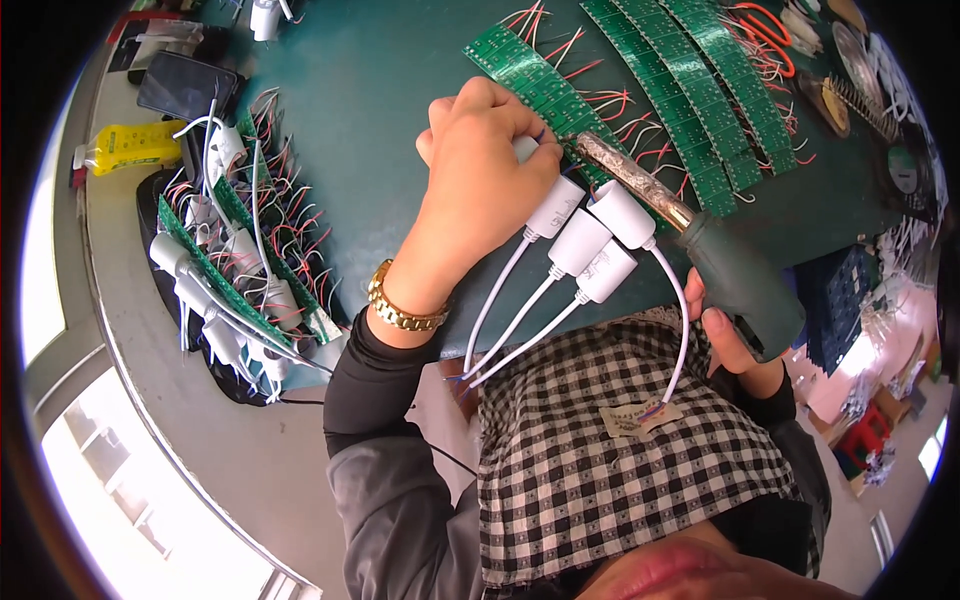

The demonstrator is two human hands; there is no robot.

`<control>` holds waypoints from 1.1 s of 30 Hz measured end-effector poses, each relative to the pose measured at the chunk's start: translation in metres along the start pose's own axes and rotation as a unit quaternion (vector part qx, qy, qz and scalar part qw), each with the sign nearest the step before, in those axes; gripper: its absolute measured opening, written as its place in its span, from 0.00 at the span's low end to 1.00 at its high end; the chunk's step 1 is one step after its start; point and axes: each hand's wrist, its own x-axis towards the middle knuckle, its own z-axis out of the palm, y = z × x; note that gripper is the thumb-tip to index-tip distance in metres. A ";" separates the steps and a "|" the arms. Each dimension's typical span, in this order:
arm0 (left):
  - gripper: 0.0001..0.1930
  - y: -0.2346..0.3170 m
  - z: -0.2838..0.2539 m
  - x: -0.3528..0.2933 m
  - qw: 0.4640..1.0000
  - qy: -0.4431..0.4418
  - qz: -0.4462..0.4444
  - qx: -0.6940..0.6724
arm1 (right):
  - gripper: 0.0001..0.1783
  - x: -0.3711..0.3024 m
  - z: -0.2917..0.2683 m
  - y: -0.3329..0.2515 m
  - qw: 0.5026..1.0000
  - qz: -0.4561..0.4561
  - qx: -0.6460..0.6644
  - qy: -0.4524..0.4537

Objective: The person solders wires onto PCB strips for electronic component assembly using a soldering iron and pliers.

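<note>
My left hand point(480, 160), with a gold watch point(408, 300) at the wrist, is closed on a white plastic cylinder point(525, 148), mostly hidden by the fingers. A short blue wire shows at its fingertips, beside the edge of a green circuit board strip point(535, 75). My right hand point(722, 335) is wrapped round the dark handle of a soldering iron point(745, 280). The iron's tip points up and left, close to the left fingertips; whether it touches anything is unclear. Below the left hand, several white cylinders point(580, 243) with white cables lie at the mat's near edge.
More green board strips point(690, 90) with red and white wires lie at the far right of the green mat point(350, 130). Wired boards and white cylinders point(240, 250) are heaped at left. Nearby are a yellow bottle point(135, 147), a black phone point(185, 82) and red-handled scissors point(765, 35).
</note>
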 end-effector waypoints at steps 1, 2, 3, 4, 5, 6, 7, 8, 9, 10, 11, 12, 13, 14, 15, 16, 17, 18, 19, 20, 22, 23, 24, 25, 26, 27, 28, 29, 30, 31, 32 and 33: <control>0.06 0.000 0.001 0.000 1.000 0.001 -0.002 -0.001 | 0.14 0.001 0.000 -0.002 0.999 0.019 0.031 0.001; 0.06 -0.001 0.002 0.001 1.000 0.007 0.000 -0.004 | 0.14 0.001 -0.001 -0.003 0.997 0.038 0.062 0.001; 0.06 0.000 0.002 0.001 1.000 0.013 0.003 -0.007 | 0.14 0.001 -0.002 -0.005 0.997 0.038 0.062 0.000; 0.06 0.000 0.002 0.001 1.000 0.013 0.002 -0.007 | 0.14 0.000 -0.002 -0.007 0.998 0.045 0.039 -0.010; 0.07 0.001 0.002 0.001 1.000 0.021 0.005 0.013 | 0.14 0.000 -0.003 -0.008 0.998 0.053 0.016 -0.019; 0.07 0.001 0.003 0.001 0.999 0.029 0.009 0.033 | 0.14 0.000 -0.002 -0.007 0.998 0.053 0.016 -0.020; 0.07 0.001 0.003 0.001 0.999 0.029 0.008 0.033 | 0.13 0.000 -0.001 -0.006 0.999 0.042 0.015 -0.008; 0.07 0.000 0.004 0.002 1.000 0.019 0.003 0.015 | 0.13 0.000 0.000 -0.004 0.999 0.031 0.014 0.004; 0.07 0.000 0.003 0.002 1.000 0.012 -0.002 -0.003 | 0.13 -0.002 0.000 -0.002 0.999 0.029 0.013 0.004; 0.07 0.000 0.002 0.002 1.000 0.014 -0.002 -0.003 | 0.12 -0.006 0.001 0.002 0.999 0.032 0.005 0.001; 0.07 0.001 0.001 0.001 1.000 0.016 -0.002 0.004 | 0.10 -0.008 0.001 0.004 0.999 0.035 -0.003 -0.003; 0.07 0.001 0.001 0.001 1.000 0.016 0.000 0.008 | 0.10 -0.008 0.001 0.001 0.999 0.035 -0.005 -0.002; 0.07 0.002 0.002 0.002 1.000 0.017 0.001 0.007 | 0.11 -0.007 0.002 -0.004 0.991 0.057 0.117 0.012; 0.07 0.002 0.002 0.002 1.000 0.017 0.002 0.005 | 0.13 -0.005 0.003 -0.008 0.968 0.077 0.238 0.026; 0.07 0.002 0.002 0.002 1.000 0.017 0.002 0.006 | 0.13 -0.006 0.006 -0.008 0.968 0.076 0.238 0.026; 0.07 0.002 0.003 0.002 1.000 0.017 0.002 0.006 | 0.16 -0.007 0.009 -0.006 0.962 0.066 0.261 0.050; 0.07 0.002 0.003 0.001 1.000 0.019 0.002 0.010 | 0.20 -0.008 0.011 -0.004 0.955 0.055 0.283 0.073; 0.07 0.002 0.003 0.001 1.000 0.020 0.002 0.013 | 0.20 -0.009 0.013 -0.003 0.955 0.055 0.283 0.073; 0.07 0.001 0.004 0.001 1.000 0.021 0.003 0.013 | 0.22 -0.009 0.014 -0.001 0.956 0.038 0.280 0.077; 0.07 0.001 0.004 0.001 1.000 0.020 0.000 0.009 | 0.24 -0.009 0.014 0.000 0.958 0.021 0.276 0.080; 0.07 0.001 0.005 0.002 1.000 0.019 -0.001 0.006 | 0.24 -0.008 0.016 0.001 0.956 0.011 0.282 0.083; 0.07 0.001 0.005 0.002 1.000 0.023 0.000 0.013 | 0.24 -0.007 0.016 0.002 0.954 0.002 0.288 0.085; 0.07 0.000 0.005 0.002 0.999 0.028 0.001 0.020 | 0.24 -0.006 0.017 0.001 0.954 0.002 0.288 0.085; 0.07 -0.002 0.004 0.002 0.999 0.029 0.000 0.020 | 0.25 -0.005 0.017 0.000 0.956 0.024 0.283 0.076; 0.07 -0.004 0.003 0.001 1.000 0.025 -0.006 0.014 | 0.27 -0.004 0.017 0.000 0.957 0.046 0.278 0.066; 0.07 -0.002 0.003 0.002 1.000 0.021 -0.007 0.008 | 0.27 -0.005 0.016 0.000 0.957 0.044 0.277 0.068; 0.07 -0.001 0.004 0.001 1.000 0.021 -0.004 0.008 | 0.27 -0.006 0.015 0.001 0.957 0.047 0.275 0.075; 0.07 0.001 0.004 0.001 1.000 0.024 0.000 0.018 | 0.27 -0.007 0.014 0.001 0.957 0.051 0.273 0.081; 0.06 0.000 0.004 0.002 0.999 0.026 0.003 0.026 | 0.27 -0.006 0.015 0.001 0.957 0.051 0.273 0.081; 0.06 0.000 0.004 0.002 0.999 0.025 0.003 0.026 | 0.28 -0.005 0.015 0.001 0.956 0.049 0.276 0.088; 0.06 -0.001 0.004 0.003 0.999 0.024 0.002 0.025 | 0.28 -0.004 0.016 0.001 0.955 0.047 0.279 0.094; 0.06 -0.002 0.003 0.003 0.999 0.023 -0.002 0.025 | 0.28 -0.004 0.017 0.001 0.955 0.047 0.280 0.093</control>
